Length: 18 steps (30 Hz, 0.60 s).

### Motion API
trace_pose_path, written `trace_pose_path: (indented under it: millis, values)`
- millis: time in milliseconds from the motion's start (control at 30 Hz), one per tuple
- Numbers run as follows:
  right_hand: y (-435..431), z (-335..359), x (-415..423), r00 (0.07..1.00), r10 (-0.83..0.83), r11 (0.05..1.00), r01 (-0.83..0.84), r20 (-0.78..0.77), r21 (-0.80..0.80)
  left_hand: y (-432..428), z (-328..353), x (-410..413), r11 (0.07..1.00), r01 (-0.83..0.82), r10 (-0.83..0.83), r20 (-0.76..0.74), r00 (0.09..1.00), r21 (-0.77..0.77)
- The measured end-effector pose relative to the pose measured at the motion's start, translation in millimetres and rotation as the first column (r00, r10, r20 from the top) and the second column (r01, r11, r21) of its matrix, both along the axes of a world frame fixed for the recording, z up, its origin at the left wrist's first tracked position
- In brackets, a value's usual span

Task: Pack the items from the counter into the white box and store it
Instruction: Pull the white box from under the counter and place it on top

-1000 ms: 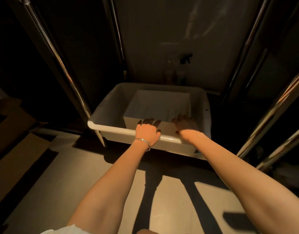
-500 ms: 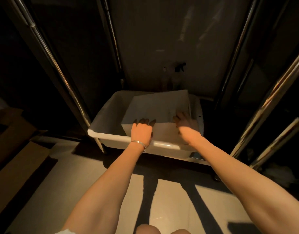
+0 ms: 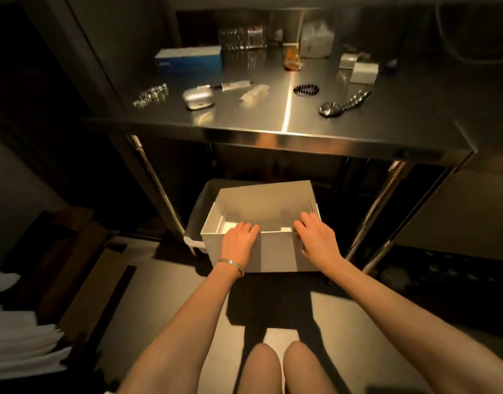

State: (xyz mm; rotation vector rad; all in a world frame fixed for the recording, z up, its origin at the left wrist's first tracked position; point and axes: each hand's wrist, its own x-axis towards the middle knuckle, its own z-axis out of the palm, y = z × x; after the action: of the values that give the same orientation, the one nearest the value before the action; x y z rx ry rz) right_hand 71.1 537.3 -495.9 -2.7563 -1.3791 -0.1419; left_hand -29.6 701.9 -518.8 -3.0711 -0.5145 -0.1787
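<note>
Up out of the tub (image 3: 197,209) has come the white box (image 3: 276,251), and both hands hold its near wall. The left hand (image 3: 239,241) hooks close-together fingers over the rim. The right hand (image 3: 315,240) does too, fingers a bit spread. The box's long side runs from hand to hand. The counter (image 3: 273,137) things lie up past the fingertips, so I think the box goes up next.

Two hands are in view, the left hand (image 3: 239,240) and the right hand (image 3: 315,240). There is one white box (image 3: 276,254), one white tub (image 3: 200,206) and one steel counter (image 3: 273,137). The counter carries one blue box (image 3: 188,62), one silver case (image 3: 198,99), one pen (image 3: 234,85), one clear packet (image 3: 254,95), one black hair tie (image 3: 306,90), one wristwatch (image 3: 344,103), one tangled chain (image 3: 151,94), one amber bottle (image 3: 291,58) and one small white carton (image 3: 364,71). One bangle (image 3: 232,264) circles the left wrist.
</note>
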Motion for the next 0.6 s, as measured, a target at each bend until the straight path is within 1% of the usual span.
trace_pose_path:
  millis: [100,167,200,267,400,500,600]
  values:
    - [-7.9,54.2,-26.5,0.998,0.011,1.0,-0.01,-0.068,0.013,-11.5,63.9,-30.3,1.0,0.002,-0.003,-0.053,0.999,-0.025]
    - [-8.7,97.5,-38.4,0.994,0.016,1.0,-0.014,-0.107,0.025,-16.0,112.4,-46.6,0.994,-0.009,-0.001,-0.095,0.996,-0.107]
    - [-7.7,113.5,-41.9,0.993,0.012,1.0,-0.009,-0.117,0.027,-16.9,128.0,-51.4,0.993,-0.011,0.0,-0.089,0.996,-0.12]
    - [-1.9,147.4,-44.8,0.992,0.02,0.999,-0.015,-0.125,0.043,-12.7,159.0,-58.1,0.994,-0.013,0.006,-0.064,0.998,-0.111]
    - [7.8,222.4,-55.4,0.984,0.099,0.994,-0.092,-0.15,0.051,-2.2,236.9,-73.1,0.994,-0.019,0.012,-0.073,0.997,-0.106]
    - [14.5,251.0,-64.9,0.974,0.148,0.989,-0.147,-0.171,0.019,6.7,268.5,-84.5,0.998,-0.015,0.007,-0.116,0.993,-0.066]
    - [23.1,261.8,-74.8,0.959,0.208,0.977,-0.215,-0.192,-0.013,11.5,278.8,-100.8,0.998,-0.036,0.029,-0.156,0.987,-0.046]
